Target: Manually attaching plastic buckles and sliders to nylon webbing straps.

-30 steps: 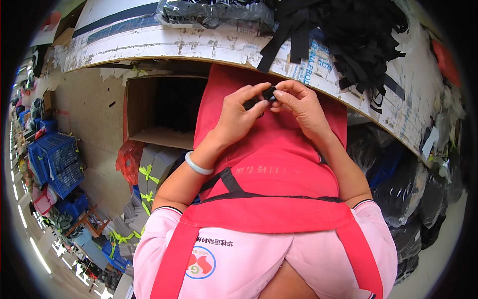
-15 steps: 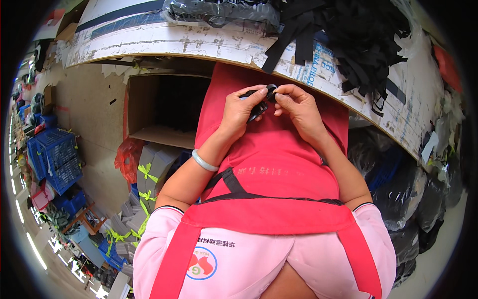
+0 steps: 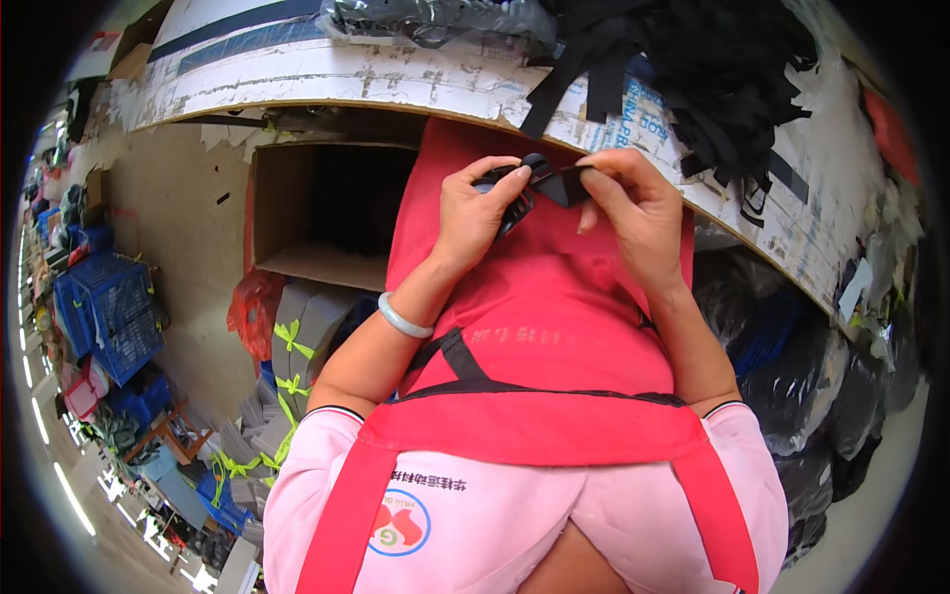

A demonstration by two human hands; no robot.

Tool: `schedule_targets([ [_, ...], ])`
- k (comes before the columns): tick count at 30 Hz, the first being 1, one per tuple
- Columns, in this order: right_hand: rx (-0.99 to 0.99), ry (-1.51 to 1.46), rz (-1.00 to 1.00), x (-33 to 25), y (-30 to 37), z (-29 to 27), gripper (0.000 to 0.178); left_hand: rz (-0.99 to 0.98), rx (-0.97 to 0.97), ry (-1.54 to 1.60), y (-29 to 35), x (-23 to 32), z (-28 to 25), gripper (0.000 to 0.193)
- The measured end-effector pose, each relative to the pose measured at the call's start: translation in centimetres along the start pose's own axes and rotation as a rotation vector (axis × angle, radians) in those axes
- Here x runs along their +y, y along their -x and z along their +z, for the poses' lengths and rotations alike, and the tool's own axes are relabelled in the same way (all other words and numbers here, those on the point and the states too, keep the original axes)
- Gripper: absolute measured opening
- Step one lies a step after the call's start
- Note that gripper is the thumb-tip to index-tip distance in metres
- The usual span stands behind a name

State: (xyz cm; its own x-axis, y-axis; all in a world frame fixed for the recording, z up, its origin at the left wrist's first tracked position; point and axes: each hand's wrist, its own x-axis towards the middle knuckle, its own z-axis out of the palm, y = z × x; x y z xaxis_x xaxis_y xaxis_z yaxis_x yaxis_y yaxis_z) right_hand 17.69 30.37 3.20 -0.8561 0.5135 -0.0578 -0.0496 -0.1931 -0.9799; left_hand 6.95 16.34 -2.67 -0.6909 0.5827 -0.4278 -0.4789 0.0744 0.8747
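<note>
Left fingers [image 3: 506, 186] grip a black piece [image 3: 516, 214], right fingers [image 3: 607, 191] a strap [image 3: 567, 187], its long axis left to right.

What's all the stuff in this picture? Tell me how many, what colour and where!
Plastic fitting: one, black, upper middle
Strap: one, black, right of the fitting
Tabletop: one, worn white, top
Strap heap: one, black, on the tabletop
Plastic bag: one, clear, dark contents, left of the heap
Cardboard box: one, brown, under the tabletop
Crumpled bag: one, red, below the box
Tied stacks: several, grey, yellow-green ties, lower left
Crates: at least two, blue, far left
Bagged bundles: several, dark, right
Clutter: too many to count, mixed, far left
Apron: one, red, centre
Shirt: one, pink, bottom
Bangle: one, pale, left forearm
Left hand: one, bare, holding the fitting
Right hand: one, bare, pinching the strap
</note>
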Motion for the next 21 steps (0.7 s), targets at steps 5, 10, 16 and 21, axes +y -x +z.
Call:
schedule_targets([
  [5,-0.024,0.067,0.451,2.5,-0.3,-1.3,0.012,0.128,0.005,-0.089,0.0,0.0,0.5,0.018],
  [10,-0.010,0.041,0.495,3.2,-0.4,-1.3,0.016,0.283,-0.034,-0.279,1.0,-0.1,0.7,0.016],
  [16,0.027,-0.179,0.428,4.5,0.0,-0.2,0.015,0.587,-0.065,-0.404,0.6,-0.4,0.5,0.015],
  [21,-0.015,-0.193,0.434,3.7,0.0,-0.6,0.028,0.659,-0.099,-0.445,0.6,-0.7,-0.1,0.017],
])
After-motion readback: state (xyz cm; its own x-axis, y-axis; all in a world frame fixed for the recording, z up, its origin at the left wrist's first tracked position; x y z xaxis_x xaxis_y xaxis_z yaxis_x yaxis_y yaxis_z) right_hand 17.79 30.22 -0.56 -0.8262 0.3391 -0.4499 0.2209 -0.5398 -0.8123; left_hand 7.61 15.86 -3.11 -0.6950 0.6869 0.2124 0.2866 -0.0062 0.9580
